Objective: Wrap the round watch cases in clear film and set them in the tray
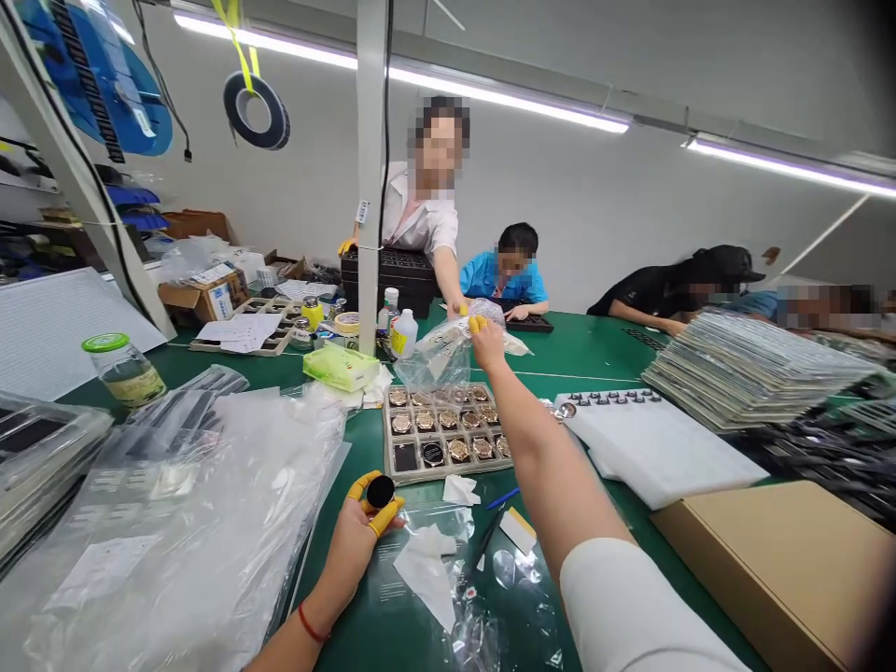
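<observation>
My right hand (486, 342) is stretched far forward over the green table (602, 359), fingers with yellow finger cots pinched on a clear plastic bag (441, 350). A standing person in a white top holds the same bag from the other side with one hand (458, 306). My left hand (364, 527) rests near the table's front, thumb and finger in yellow cots closed on a small round black part (381, 491). Between my hands lies a grey tray (402, 476) with several gold-toned round watch parts in its pockets.
Crumpled clear bags (196, 523) cover the left. A brown cardboard box (784, 569) sits front right, white foam sheets (658, 448) behind it, stacked trays (756, 364) far right. Bottles, tape and a white post (370, 177) stand mid-table. Other seated people work along the far edge.
</observation>
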`<state>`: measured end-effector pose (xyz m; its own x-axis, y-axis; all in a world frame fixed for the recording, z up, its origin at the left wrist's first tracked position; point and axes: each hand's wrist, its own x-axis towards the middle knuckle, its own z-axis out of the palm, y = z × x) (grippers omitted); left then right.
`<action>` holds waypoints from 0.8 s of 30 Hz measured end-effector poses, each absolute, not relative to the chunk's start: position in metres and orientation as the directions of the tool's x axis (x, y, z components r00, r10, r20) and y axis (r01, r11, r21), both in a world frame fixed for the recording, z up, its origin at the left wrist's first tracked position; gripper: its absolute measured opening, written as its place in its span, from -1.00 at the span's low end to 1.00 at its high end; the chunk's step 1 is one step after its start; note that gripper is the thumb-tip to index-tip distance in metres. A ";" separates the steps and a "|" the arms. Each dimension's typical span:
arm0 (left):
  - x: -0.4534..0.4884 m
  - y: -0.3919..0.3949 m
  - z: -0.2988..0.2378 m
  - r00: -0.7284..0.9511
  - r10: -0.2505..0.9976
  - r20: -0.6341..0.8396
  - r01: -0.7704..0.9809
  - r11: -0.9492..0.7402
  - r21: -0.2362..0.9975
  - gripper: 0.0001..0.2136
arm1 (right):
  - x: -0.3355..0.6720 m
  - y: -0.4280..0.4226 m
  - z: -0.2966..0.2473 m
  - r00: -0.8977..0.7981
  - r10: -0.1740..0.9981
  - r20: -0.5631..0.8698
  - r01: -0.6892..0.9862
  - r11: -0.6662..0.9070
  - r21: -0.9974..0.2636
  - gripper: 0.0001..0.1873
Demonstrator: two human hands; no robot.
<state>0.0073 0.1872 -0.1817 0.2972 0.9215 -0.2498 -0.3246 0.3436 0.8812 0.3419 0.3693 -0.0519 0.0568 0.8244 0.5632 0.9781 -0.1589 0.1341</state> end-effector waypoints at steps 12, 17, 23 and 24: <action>0.004 0.186 -0.171 0.265 0.938 -0.223 -0.276 0.295 0.915 -0.37 | 0.298 0.271 -0.030 0.128 0.919 0.373 0.992 -0.126 -0.028 -0.66; -0.001 0.187 -0.166 0.240 0.959 -0.151 -0.235 0.209 0.949 -0.49 | 0.253 0.140 -0.075 -0.275 0.901 0.336 0.742 0.421 -0.522 -0.59; 0.010 0.170 -0.155 0.329 0.938 -0.105 -0.274 0.201 0.940 -0.45 | 0.226 0.076 -0.138 -0.068 0.989 0.128 0.284 0.142 -0.948 -0.33; 0.011 0.167 -0.152 0.350 0.933 -0.090 -0.272 0.193 0.943 -0.44 | 0.224 0.078 -0.142 -0.033 0.996 0.085 0.172 0.089 -0.981 -0.37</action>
<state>0.0113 0.1668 -0.1524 0.3496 0.9325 -0.0904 -0.2716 0.1932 0.9428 0.2235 0.0775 -0.1419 -0.0332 0.9958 0.0850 0.1722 0.0895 -0.9810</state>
